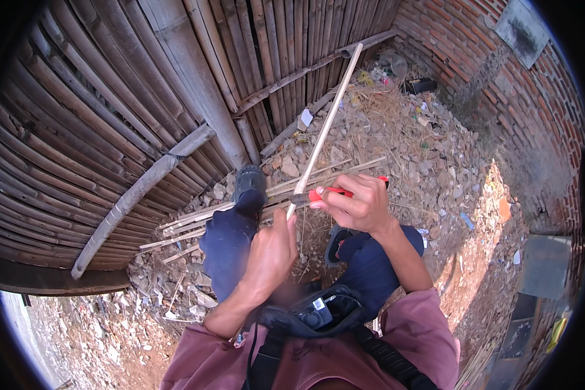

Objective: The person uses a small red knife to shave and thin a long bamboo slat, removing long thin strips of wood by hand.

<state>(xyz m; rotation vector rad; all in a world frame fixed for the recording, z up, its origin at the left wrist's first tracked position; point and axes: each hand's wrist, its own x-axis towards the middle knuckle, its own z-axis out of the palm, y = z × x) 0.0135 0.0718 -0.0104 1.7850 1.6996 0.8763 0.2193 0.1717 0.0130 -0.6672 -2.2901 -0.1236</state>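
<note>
A bamboo wall (120,130) and brick wall (533,117) flank rubble (429,156); pale strips (195,218) lie near one shoe (249,185), a long stick (329,118) slanting above. A black waist bag (344,302) holds a grey device (314,315). The left hand (272,250) is closed round the stick's near end; the right hand (364,207) curls round a red-handled tool (332,192) touching it

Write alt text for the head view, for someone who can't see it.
A person's left hand grips the near end of a long pale stick while the right hand holds a red-handled tool against it. More sticks lie on rubble beside a bamboo wall, with a brick wall at right.
</note>
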